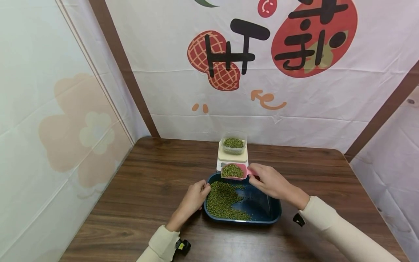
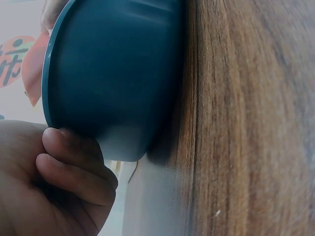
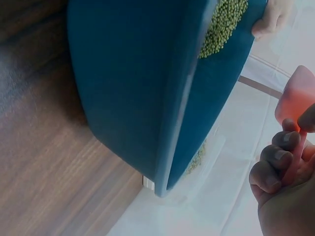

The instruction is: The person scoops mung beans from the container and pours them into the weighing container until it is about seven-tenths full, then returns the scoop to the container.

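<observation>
My right hand (image 1: pixel 270 182) grips the handle of a pink scoop (image 1: pixel 244 169), which is heaped with green mung beans. The scoop is held above the far edge of a dark blue plastic tub (image 1: pixel 260 205). In the right wrist view, my fingers (image 3: pixel 275 160) wrap round the scoop's handle. At the tub's left end, my left hand (image 1: pixel 193 198) holds the rim; the left wrist view shows curled fingers (image 2: pixel 74 172) against the tub wall (image 2: pixel 113 69). Loose mung beans (image 1: pixel 220 205) lie mostly in the tub's left half, with bare bottom on the right.
Just behind the tub stands a white kitchen scale (image 1: pixel 223 157), bearing a clear plastic container (image 1: pixel 234 150) with mung beans in it. The scoop partly covers the scale's front. All stand on a brown wooden table (image 1: pixel 157 174), with a printed cloth (image 1: pixel 170 87) hanging behind.
</observation>
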A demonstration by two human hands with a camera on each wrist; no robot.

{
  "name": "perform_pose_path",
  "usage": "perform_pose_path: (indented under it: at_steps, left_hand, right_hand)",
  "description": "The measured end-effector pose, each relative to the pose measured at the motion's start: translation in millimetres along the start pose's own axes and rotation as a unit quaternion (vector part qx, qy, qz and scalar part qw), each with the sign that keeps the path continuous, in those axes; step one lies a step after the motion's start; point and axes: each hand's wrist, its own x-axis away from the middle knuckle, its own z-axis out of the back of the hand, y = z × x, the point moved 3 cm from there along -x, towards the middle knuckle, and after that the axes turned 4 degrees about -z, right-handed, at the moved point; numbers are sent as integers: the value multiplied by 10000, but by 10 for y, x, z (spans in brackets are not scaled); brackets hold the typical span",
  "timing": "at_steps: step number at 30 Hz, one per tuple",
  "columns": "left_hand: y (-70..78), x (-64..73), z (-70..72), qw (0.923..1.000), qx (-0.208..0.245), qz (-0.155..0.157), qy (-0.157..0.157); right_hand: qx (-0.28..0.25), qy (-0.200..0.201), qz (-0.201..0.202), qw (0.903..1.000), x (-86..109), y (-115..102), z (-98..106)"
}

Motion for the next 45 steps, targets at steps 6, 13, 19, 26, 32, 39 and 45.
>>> perform_pose_path:
  at_steps: [6,13,19,26,32,39,45]
  left_hand:
    - [1,-4,4,10000,19,16,-2]
    - [2,-7,7,10000,-19,21,-25]
    - [0,0,10,10000,21,10,-15]
    - [-7,1,11,10000,18,8,-28]
    - [-11,0,15,10000,9,-24,-10]
    - [-12,11,18,10000,68,-54,-33]
    - [-11,6,23,10000,68,-57,-15]
  right_hand:
    - [72,74,-78,9999,-70,49,35]
    - [6,125,-113,9999,-147,99,60]
    - [59,160,-233,9996,-207,161,77]
    - [28,94,-512,9986,-265,244,87]
    - [-4,146,-619,9980,-331,302,103]
    - [66,225,-735,9970,-429,413,88]
    - [131,249,-855,9959,-506,470,102]
